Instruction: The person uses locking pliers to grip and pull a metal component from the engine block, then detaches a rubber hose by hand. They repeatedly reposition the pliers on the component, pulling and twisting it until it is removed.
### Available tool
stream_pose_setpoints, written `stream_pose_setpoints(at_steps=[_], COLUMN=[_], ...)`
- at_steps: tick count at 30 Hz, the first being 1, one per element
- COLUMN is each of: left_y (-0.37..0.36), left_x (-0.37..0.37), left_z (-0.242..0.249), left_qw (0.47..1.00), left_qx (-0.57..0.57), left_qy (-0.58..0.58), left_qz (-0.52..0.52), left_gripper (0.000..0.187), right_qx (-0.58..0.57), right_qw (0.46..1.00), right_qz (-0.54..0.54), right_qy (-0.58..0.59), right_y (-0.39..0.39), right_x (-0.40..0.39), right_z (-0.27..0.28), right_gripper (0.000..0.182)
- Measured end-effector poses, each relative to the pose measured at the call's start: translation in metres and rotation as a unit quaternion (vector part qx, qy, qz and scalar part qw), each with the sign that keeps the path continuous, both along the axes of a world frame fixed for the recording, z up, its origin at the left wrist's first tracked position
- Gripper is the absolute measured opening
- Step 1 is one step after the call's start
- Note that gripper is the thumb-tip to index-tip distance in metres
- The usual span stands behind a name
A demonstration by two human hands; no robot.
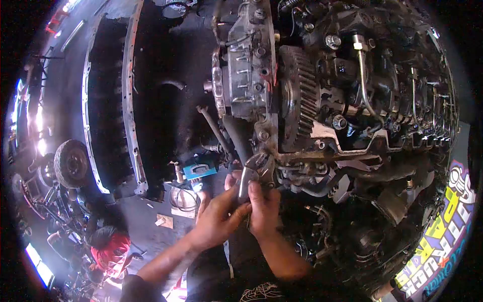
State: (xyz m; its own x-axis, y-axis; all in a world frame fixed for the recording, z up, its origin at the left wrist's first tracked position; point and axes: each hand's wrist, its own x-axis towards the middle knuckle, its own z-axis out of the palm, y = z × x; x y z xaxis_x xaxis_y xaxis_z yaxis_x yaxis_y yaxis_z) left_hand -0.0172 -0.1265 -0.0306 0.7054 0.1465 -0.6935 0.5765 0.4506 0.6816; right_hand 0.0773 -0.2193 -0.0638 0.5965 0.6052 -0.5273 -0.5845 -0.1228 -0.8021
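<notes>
Head view, left fingers (223,210) and right fingers (261,202) closed on metal piece (245,183) (shiny), near engine (332,100)

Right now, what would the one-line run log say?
left hand: on shiny metal piece | right hand: same piece | nearby: opened engine, toothed gear | piece type: unclear

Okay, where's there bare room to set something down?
Dark floor looks bare between the long, silver, perforated rail and the grey, ribbed metal housing, near the short curved hose. It's crowded around the left hand and right hand, beside the bright blue package.
</notes>
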Motion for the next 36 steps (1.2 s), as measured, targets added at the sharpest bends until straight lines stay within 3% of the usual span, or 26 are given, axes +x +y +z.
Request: stream_pose_setpoints(at_steps=[4, 7, 8, 9, 10, 12, 14, 15, 16, 19, 20, 24, 27, 31, 36], left_y=[-0.039, -0.038, -0.041, -0.027, -0.009, 0.032, 0.067, 0.072, 0.087, 0.129, 0.142, 0.167, 0.181, 0.190, 0.196], left_x=[-0.006, -0.011, -0.013, -0.016, -0.017, -0.016, -0.016, -0.015, -0.009, 0.017, 0.027, 0.042, 0.058, 0.070, 0.071], left_z=[-0.025, -0.021, -0.024, -0.026, -0.023, -0.014, -0.009, -0.011, -0.006, 0.025, 0.037, 0.041, 0.047, 0.055, 0.044], left_qw=[0.977, 0.988, 0.980, 0.981, 0.986, 0.993, 0.987, 0.969, 0.964, 0.937, 0.935, 0.878, 0.843, 0.864, 0.853], left_qx=[0.128, 0.081, 0.081, 0.155, 0.122, 0.103, 0.157, 0.227, 0.251, 0.316, 0.299, 0.371, 0.365, 0.288, 0.239], left_qy=[-0.115, -0.049, -0.027, -0.023, -0.026, -0.020, -0.035, -0.086, -0.083, -0.045, 0.002, -0.066, -0.012, 0.019, 0.036], left_qz=[0.126, 0.123, 0.180, 0.117, 0.109, 0.047, -0.016, 0.041, -0.015, -0.140, -0.192, -0.295, -0.394, -0.413, -0.463], left_gripper=[0.045, 0.045, 0.036, 0.031, 0.027, 0.022, 0.019, 0.020, 0.021, 0.025, 0.029, 0.029, 0.032, 0.045, 0.055], right_qx=[0.001, -0.004, -0.007, -0.018, -0.046, -0.020, 0.000, 0.025, 0.064, 0.047, 0.046, 0.083, 0.092, 0.096, 0.114], right_qw=[1.000, 0.998, 0.997, 0.995, 0.994, 0.983, 0.987, 0.985, 0.988, 0.998, 0.998, 0.994, 0.991, 0.980, 0.974], right_qz=[-0.020, -0.057, -0.073, -0.091, -0.079, -0.182, -0.160, -0.171, -0.132, -0.048, -0.038, -0.060, -0.091, -0.147, -0.177], right_qy=[0.012, -0.006, -0.012, -0.039, -0.057, 0.005, -0.007, 0.008, 0.056, -0.005, 0.002, 0.043, 0.039, 0.095, 0.083], right_y=[0.003, 0.000, 0.000, 0.008, 0.013, 0.040, 0.056, 0.063, 0.064, 0.065, 0.067, 0.076, 0.081, 0.088, 0.089], right_x=[0.003, -0.009, -0.018, -0.023, -0.027, -0.046, -0.047, -0.049, -0.044, -0.037, -0.033, -0.030, -0.036, -0.037, -0.040], right_z=[0.010, -0.004, -0.011, -0.010, -0.009, -0.007, -0.007, -0.009, -0.002, -0.021, -0.019, -0.014, -0.015, -0.003, -0.003], right_gripper=[0.033, 0.033, 0.033, 0.036, 0.041, 0.046, 0.048, 0.048, 0.046, 0.044, 0.042, 0.041, 0.046, 0.052, 0.028])
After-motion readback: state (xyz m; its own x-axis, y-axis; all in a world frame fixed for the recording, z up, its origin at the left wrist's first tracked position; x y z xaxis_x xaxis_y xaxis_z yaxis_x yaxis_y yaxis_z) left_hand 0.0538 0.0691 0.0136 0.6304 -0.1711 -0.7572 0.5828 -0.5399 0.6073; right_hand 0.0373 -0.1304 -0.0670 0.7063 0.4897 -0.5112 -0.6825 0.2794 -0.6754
